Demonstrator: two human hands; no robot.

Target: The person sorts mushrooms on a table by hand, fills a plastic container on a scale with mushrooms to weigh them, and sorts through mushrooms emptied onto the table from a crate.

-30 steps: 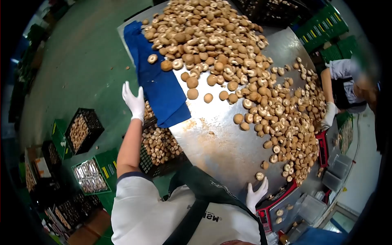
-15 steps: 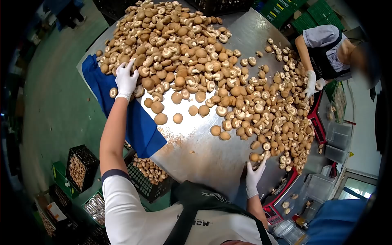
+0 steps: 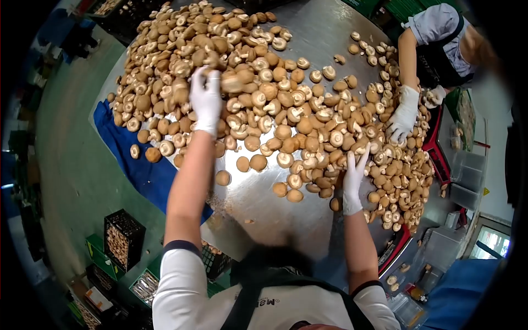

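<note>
A large heap of brown mushrooms spreads over the metal table. White-gloved, my left hand reaches into the left part of the heap with its fingers apart; the mushrooms at its fingertips are blurred. My right hand, also gloved in white, lies among the mushrooms on the right, fingers spread. A blue cloth hangs over the table's left edge, with a few mushrooms near it.
At the right a co-worker's gloved hand rests on the mushrooms close to my right hand. Red scales and clear plastic boxes stand beyond. A black crate of mushrooms is on the floor at the left.
My left hand has come from beside the table into the heap, pushing mushrooms rightward. My right hand has moved forward into the mushrooms. The co-worker's hand has moved onto the mushrooms.
</note>
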